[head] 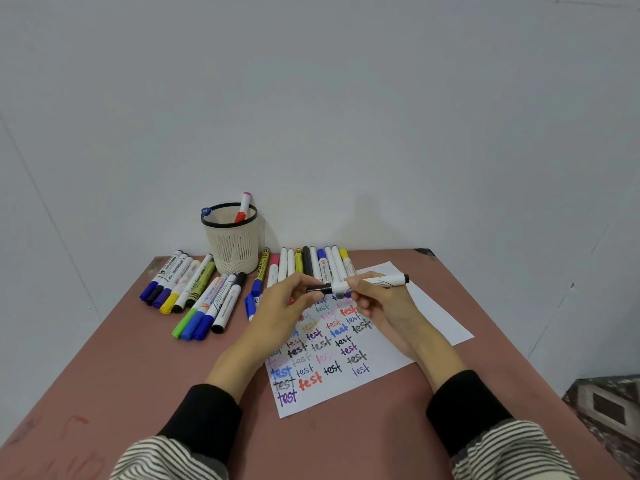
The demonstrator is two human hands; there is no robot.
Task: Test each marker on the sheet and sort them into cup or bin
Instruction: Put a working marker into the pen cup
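Note:
A white marker (384, 280) with a black cap lies level above the sheet (374, 344). My right hand (377, 306) grips its barrel, and my left hand (289, 306) pinches the black cap (318, 289) at its left end. The white sheet carries several rows of the word "test" in many colours. A cream mesh cup (232, 237) with a black rim stands at the back and holds a red-capped marker (242, 206) and a blue one (206, 212).
A row of markers (311, 263) lies along the back edge behind my hands. Two more groups of markers (176, 284) (207, 308) lie left of the sheet on the brown table (138, 375). The table's right edge drops off near a patterned floor (609, 407).

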